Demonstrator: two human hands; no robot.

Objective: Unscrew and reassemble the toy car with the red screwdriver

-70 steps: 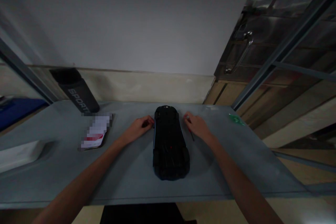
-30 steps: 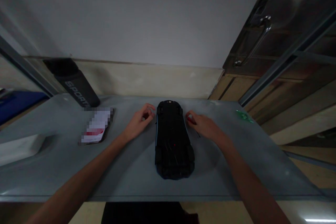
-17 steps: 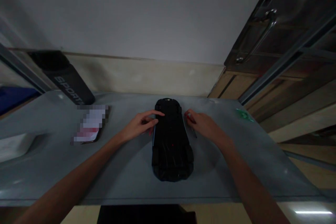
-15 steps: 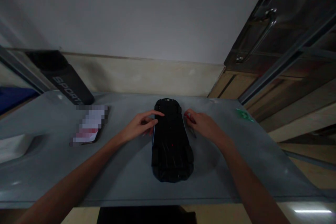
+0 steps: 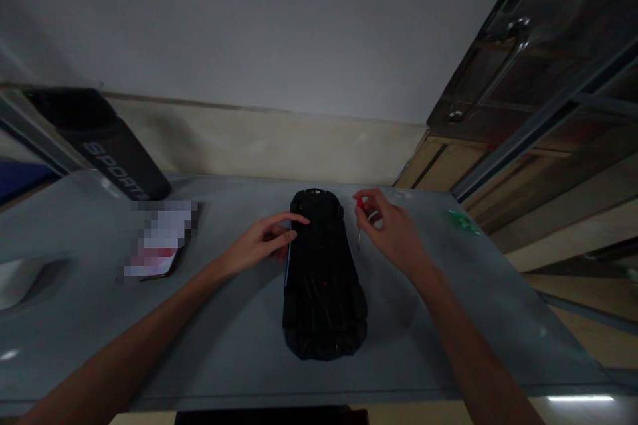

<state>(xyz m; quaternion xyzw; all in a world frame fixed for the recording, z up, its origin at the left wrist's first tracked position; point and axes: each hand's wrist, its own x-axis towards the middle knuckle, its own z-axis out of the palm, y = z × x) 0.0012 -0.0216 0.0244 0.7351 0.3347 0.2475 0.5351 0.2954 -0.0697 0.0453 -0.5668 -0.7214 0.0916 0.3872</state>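
A black toy car (image 5: 321, 265) lies upside down on the grey table, its wheels and underside facing up. My left hand (image 5: 262, 239) grips its left side, with the index finger stretched over the underside, the thumb at the edge and the other fingers curled below. To the right of the car, my right hand (image 5: 389, 226) pinches the red handle of a small screwdriver (image 5: 359, 203). The thin metal shaft points down, close beside the car and apart from its underside.
On the left lie a phone (image 5: 164, 239) with a lit, blurred screen and a white object (image 5: 18, 282). Behind them a dark bottle marked SPORT (image 5: 107, 146) leans at a slant. A small green packet (image 5: 463, 220) rests on the right of the table (image 5: 239, 345). A wall rises behind.
My right hand has turned the screwdriver from a slant to nearly upright, and more of its red handle shows. My left hand stays on the car. The view has shifted slightly.
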